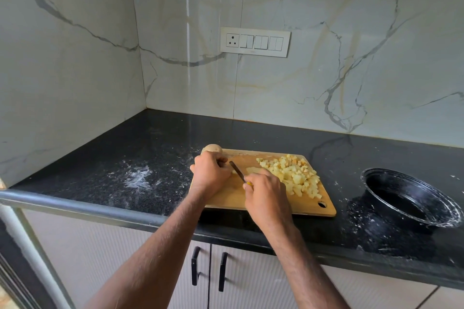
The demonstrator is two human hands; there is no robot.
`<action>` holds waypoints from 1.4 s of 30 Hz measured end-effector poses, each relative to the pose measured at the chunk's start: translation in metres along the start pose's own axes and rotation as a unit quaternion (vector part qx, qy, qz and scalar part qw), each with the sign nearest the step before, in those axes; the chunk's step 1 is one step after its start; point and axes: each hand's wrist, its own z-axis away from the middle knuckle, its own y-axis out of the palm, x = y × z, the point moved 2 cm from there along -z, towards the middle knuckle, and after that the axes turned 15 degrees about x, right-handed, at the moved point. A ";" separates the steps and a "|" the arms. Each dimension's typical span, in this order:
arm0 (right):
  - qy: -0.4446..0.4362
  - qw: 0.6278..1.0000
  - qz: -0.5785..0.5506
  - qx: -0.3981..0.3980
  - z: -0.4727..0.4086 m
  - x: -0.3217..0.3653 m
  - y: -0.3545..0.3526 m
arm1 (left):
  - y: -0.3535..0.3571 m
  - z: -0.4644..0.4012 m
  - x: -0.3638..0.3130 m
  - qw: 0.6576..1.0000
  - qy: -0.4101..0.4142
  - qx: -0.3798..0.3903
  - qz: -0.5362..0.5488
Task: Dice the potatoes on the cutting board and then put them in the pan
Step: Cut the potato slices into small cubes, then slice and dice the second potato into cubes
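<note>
Overhead, the marble-patterned wall [326, 57] fills the frame from nine through twelve to three o'clock, with a white switch panel [255, 42] set into it near the centre. Below runs the black speckled countertop [155, 158], dusted with pale smears toward eight o'clock of the board. Under its rim, at six o'clock, stand the grey cabinet doors [251, 283] with two black handles. On the counter at four o'clock of the frame sits the black pan [411, 202], its wide mouth tipped toward the camera, well apart from the food. Just right of centre lies the wooden cutting board [226, 195], a hanging hole at its five o'clock corner. A heap of diced potatoes [292, 174] covers the board's two o'clock part, pale yellow cubes touching one another. At the board's eleven o'clock corner rests a whole potato [213, 149], unpeeled, partly off the edge. The left hand [211, 173] sits at the board's nine o'clock side, fingers curled down over a potato piece [234, 171] that is mostly hidden beneath them. The right hand [266, 193], at the board's centre, wraps its fingers round the yellow handle of a knife [237, 170], whose dark blade points toward eleven o'clock and ends just beside the left fingers.
</note>
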 end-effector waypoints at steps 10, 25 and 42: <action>0.025 0.996 0.084 0.013 -0.010 -0.022 -0.004 | 0.008 -0.006 0.002 0.997 0.025 0.047 -0.054; 0.122 0.984 0.106 0.072 -0.060 -0.015 -0.004 | 0.008 -0.009 0.005 0.996 0.037 0.057 -0.057; 0.101 0.987 0.118 0.041 -0.024 -0.006 0.005 | -0.004 -0.013 0.014 0.996 0.049 -0.034 0.062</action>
